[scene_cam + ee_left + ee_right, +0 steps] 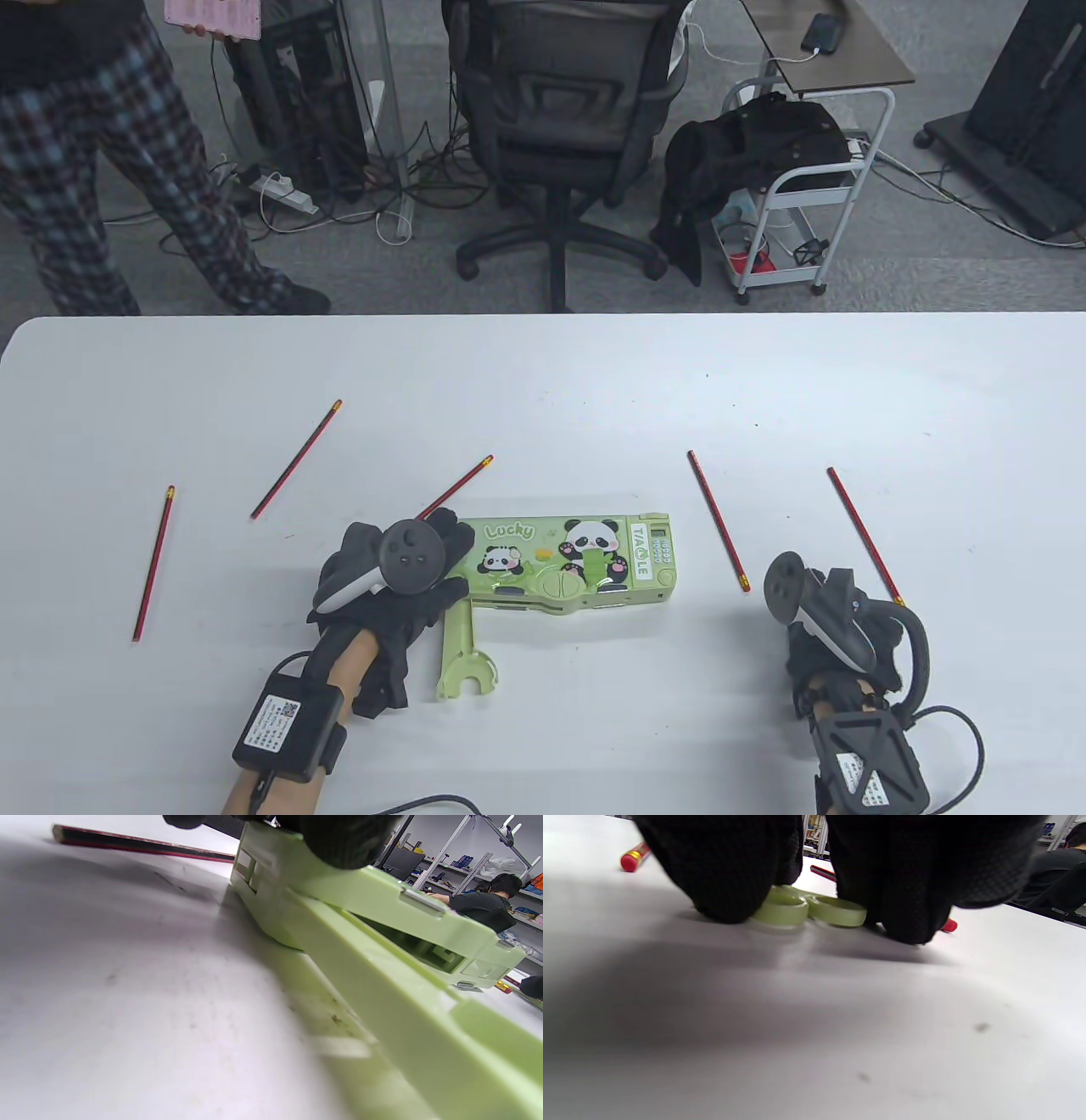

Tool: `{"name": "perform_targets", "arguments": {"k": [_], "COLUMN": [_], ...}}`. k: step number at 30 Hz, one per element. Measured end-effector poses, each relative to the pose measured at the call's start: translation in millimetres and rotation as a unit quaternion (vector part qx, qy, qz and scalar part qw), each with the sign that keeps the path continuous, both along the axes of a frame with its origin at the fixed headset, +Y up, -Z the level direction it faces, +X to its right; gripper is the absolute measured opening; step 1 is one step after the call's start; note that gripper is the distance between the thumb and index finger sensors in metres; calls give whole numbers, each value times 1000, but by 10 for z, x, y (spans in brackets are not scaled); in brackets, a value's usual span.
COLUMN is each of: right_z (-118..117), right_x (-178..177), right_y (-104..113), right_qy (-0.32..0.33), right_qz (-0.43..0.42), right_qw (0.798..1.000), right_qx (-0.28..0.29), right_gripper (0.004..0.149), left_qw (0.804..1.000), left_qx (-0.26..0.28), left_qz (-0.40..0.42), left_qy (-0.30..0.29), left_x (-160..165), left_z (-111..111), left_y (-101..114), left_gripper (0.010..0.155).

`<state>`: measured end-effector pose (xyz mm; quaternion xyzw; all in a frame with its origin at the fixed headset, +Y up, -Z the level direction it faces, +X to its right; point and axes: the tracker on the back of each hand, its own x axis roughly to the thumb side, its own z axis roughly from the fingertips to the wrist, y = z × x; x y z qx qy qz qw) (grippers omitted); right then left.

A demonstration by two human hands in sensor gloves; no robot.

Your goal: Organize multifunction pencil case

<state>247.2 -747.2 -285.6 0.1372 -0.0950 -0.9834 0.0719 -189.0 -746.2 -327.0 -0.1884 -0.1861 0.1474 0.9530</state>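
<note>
The green panda pencil case (577,564) lies flat near the table's (543,382) front edge, a green swing-out arm (462,649) hinged open from its left end toward the person. The left hand (394,586) rests on that end, fingers laid over the lid; whether they grip it cannot be told. The right hand (836,632) sits well apart, fingertips (729,895) closing on a small pale-green ringed piece (808,908) on the tabletop (seen only from the wrist). Five red pencils, such as the nearest one (717,519), lie scattered. The risks: a loose pinch may flick the small piece away, and downward pressure on the case could strain the open arm's hinge.
</note>
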Motion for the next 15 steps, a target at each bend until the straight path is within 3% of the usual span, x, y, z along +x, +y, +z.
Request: {"name": "perform_targets", "arguments": {"k": [15], "right_z": [-43], "right_x": [-146], "right_y": [-38], "right_qy": [-38], "right_qz": [38], "right_qw": [998], "right_qx": [-22], "right_gripper": [72], "left_qw": [1000], "left_qx": [0], "left_qz": [3], "left_qy": [0], "left_x": [-2], "left_z": [0], "left_y": [-2], "left_gripper": [67]}}
